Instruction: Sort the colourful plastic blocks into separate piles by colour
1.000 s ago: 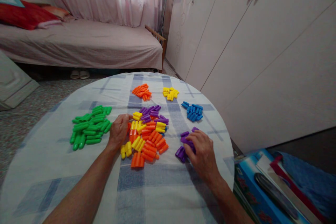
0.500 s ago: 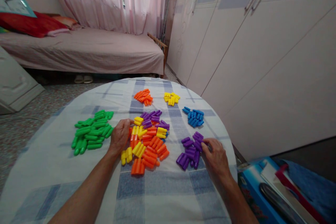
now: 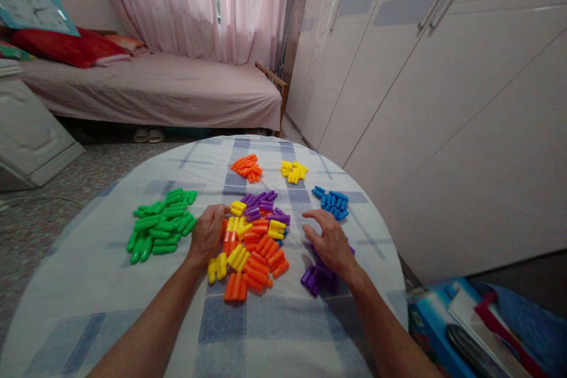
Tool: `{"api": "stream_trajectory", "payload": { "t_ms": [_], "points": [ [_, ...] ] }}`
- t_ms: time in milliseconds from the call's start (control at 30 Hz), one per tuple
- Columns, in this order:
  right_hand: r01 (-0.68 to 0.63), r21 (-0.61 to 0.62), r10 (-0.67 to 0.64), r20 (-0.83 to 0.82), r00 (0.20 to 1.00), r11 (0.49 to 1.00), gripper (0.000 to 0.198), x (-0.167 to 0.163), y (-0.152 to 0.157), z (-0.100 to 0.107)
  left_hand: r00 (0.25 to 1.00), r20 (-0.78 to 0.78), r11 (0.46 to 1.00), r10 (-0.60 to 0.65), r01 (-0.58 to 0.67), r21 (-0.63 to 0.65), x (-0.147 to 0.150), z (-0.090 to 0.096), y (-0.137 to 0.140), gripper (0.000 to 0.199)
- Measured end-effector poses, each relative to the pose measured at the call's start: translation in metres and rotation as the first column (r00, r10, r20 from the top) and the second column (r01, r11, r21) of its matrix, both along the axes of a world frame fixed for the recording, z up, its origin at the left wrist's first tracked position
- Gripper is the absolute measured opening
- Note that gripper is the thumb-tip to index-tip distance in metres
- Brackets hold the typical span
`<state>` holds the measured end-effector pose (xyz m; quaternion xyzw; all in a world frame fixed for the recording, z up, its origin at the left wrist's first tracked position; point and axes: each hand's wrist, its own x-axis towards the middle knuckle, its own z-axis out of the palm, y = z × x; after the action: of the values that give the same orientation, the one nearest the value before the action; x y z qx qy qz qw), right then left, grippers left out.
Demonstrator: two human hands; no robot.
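Note:
My left hand (image 3: 208,233) rests along the left edge of a mixed pile of plastic pieces, its fingers stretched forward beside a small yellow piece (image 3: 238,208). In that pile lie orange pieces (image 3: 256,274), purple pieces (image 3: 259,199) and more yellow ones (image 3: 238,257), shaped like short joined tubes. Above a purple heap (image 3: 312,280) hovers my right hand (image 3: 330,242), thumb and fingers apart with nothing between them. It points toward the mixed pile and hides much of the purple heap.
Green pieces (image 3: 162,224) form a heap left of my left hand. Smaller orange (image 3: 247,168), yellow (image 3: 294,172) and blue (image 3: 332,202) heaps lie farther back on the round table's checked cloth (image 3: 266,342). A wardrobe (image 3: 443,130) stands at the right, a bed (image 3: 177,88) beyond.
My right hand has left the right side of the purple heap and moved left and forward over it, its fingers spreading. My left hand stays by the mixed pile. The view has shifted slightly.

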<state>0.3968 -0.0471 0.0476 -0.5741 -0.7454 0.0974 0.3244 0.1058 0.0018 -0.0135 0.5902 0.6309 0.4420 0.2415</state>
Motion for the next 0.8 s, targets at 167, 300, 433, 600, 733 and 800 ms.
{"api": "stream_trajectory", "payload": {
  "t_ms": [167,300,433,600,733,800],
  "points": [
    [-0.063,-0.115,0.066,0.026,0.997,0.991,0.024,-0.03,0.027,-0.01,1.0,0.006,1.0,0.004,-0.004,-0.001,0.001,0.002,-0.001,0.048],
    [-0.037,-0.157,0.035,-0.017,0.999,0.987,0.022,-0.038,0.034,-0.018,1.0,0.003,1.0,0.003,-0.003,0.0,0.001,0.003,-0.001,0.046],
    [-0.024,-0.101,0.009,-0.153,0.988,0.995,0.02,-0.026,0.032,-0.013,1.0,0.018,1.0,-0.009,0.009,0.008,0.001,0.003,-0.001,0.046],
    [0.075,-0.099,-0.098,-0.252,0.963,0.992,0.024,0.022,0.01,0.001,1.0,0.017,1.0,-0.018,0.018,0.001,0.001,0.002,-0.001,0.046],
    [0.113,-0.166,-0.149,-0.227,0.962,0.98,0.026,0.057,-0.017,0.006,1.0,0.013,1.0,-0.011,0.011,-0.011,0.0,0.002,-0.001,0.046],
    [0.091,-0.201,-0.135,-0.221,0.966,0.975,0.027,0.068,-0.028,0.005,1.0,0.01,1.0,-0.008,0.008,-0.012,0.0,0.002,-0.001,0.046]
  ]
}}
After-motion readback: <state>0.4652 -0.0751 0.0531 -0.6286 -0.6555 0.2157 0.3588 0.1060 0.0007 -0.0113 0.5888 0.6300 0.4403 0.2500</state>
